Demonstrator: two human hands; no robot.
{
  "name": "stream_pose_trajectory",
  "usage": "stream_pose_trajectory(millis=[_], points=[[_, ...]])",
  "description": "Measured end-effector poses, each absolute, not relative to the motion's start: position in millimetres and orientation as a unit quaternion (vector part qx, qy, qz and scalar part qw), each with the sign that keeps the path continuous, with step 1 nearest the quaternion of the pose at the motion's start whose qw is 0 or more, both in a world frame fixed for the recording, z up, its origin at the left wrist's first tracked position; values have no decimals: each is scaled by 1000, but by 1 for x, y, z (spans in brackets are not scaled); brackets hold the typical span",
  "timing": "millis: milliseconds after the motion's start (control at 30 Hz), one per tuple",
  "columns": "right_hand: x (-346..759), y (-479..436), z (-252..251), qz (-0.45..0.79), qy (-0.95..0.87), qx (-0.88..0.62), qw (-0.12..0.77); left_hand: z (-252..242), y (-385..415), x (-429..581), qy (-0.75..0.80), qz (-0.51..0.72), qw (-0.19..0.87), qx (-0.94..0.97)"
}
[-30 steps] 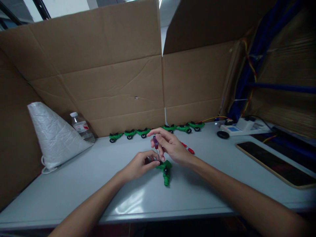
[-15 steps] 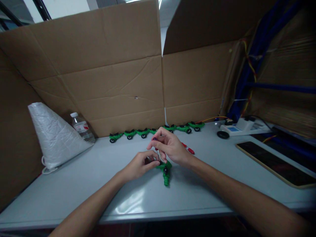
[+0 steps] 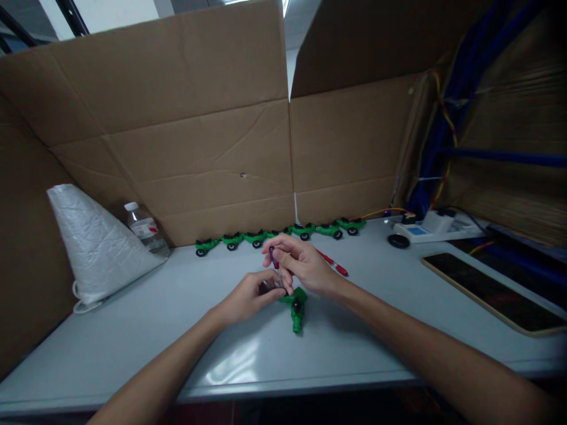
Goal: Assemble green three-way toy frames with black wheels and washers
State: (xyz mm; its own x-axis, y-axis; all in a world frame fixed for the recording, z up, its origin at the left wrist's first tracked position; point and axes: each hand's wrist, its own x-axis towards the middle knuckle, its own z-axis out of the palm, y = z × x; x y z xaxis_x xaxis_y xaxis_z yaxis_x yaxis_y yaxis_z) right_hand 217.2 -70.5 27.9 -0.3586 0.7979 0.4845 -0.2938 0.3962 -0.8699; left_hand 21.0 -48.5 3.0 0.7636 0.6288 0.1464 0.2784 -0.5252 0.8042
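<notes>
At the middle of the table, my right hand [image 3: 301,264] grips a small screwdriver [image 3: 273,257] with a dark red handle, its shaft slanting down to a green toy part [image 3: 297,310]. My left hand [image 3: 251,297] pinches the upper left side of that green part, which has a black piece on it. The screwdriver's tip and the spot it meets are hidden by my fingers. Behind my hands a row of several green toy vehicles [image 3: 328,231] with black wheels lines the cardboard wall, partly covered by my right hand.
A red pen-like tool [image 3: 340,270] lies right of my right hand. At the left stand a silvery wrapped bag [image 3: 104,254] and a water bottle [image 3: 146,229]. At the right are a phone [image 3: 496,292], a white power strip [image 3: 419,232] and a black round object [image 3: 398,241].
The fingers of my right hand have shifted slightly left around the screwdriver handle, and more of the handle now shows. My left hand and the green part are nearly unmoved.
</notes>
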Motion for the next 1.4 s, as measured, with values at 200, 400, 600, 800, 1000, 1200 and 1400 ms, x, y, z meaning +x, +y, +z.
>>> stream_pose_trajectory(millis=[200, 400, 600, 800, 1000, 1200, 1400], points=[[215, -73, 27, 521, -637, -207, 529, 1, -49, 21, 274, 212, 409, 844], [213, -73, 25, 525, -630, -210, 533, -4, -45, 18, 285, 211, 382, 854], [213, -73, 27, 517, -634, -220, 532, -2, -44, 18, 273, 208, 390, 854], [216, -73, 29, 511, -662, -195, 512, -4, -43, 18, 283, 206, 396, 849], [216, -71, 26, 493, -666, -212, 518, -4, -44, 19, 281, 215, 390, 850], [216, -72, 22, 461, -685, -232, 514, -2, -45, 19, 288, 211, 383, 852], [212, -71, 19, 441, -669, -248, 544, -5, -42, 19, 296, 210, 375, 853]])
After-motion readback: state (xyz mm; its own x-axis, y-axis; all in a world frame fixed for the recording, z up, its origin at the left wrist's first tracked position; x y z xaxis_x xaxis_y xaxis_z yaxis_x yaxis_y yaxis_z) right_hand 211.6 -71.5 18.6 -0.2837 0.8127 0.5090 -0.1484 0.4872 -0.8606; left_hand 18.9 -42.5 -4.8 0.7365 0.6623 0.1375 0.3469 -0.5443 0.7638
